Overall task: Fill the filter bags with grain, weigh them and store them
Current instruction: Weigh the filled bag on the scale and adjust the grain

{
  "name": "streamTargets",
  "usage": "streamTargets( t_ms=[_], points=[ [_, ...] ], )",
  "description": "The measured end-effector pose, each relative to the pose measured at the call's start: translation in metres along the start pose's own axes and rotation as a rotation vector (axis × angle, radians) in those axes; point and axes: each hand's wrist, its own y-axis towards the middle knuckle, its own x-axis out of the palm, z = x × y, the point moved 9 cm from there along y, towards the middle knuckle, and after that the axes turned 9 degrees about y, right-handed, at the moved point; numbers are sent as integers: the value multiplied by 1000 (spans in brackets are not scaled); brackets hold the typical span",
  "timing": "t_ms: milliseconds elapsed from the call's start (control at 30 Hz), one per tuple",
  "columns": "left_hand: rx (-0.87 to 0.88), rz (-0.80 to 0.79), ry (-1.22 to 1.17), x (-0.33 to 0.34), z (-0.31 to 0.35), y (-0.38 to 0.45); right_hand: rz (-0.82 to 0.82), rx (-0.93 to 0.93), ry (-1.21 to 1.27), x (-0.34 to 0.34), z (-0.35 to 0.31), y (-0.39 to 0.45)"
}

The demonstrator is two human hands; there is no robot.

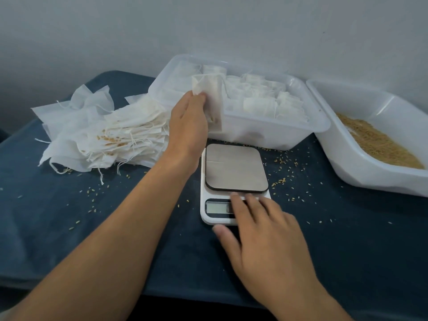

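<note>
My left hand [188,121] holds a white filter bag [209,96] upright at the front left rim of the clear storage tub [273,133], which holds several filled bags [261,98]. A kitchen scale [234,181] with a bare steel platform lies in front of the tub. My right hand [261,232] rests flat with straight fingers on the scale's front right, covering part of its display. A pile of flat filter bags [104,133] lies to the left. A white tray of grain [379,144] stands at the right.
The table [359,228] has a dark cloth strewn with loose grains around the scale and by the bag pile. A pale wall stands close behind the tubs. The table's front edge runs beneath my forearms.
</note>
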Motion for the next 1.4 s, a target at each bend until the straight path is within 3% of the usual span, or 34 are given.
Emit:
streamTargets(
  t_ms=[233,433,867,1033,1300,1400],
  points=[
    [-9,3,-12,0,0,0,-225,259,-107,-9,72,-7],
    [3,4,7,1,-1,0,-203,217,122,-5,59,1],
    [4,7,-5,-2,-1,2,-19,289,286,-30,94,33],
    [-8,10,4,-2,-3,3,32,211,363,-26,97,65],
    [-9,-26,20,2,-5,4,255,38,667,-46,83,115],
    [-7,-23,28,2,-6,5,264,59,659,-39,86,125]
  ],
)
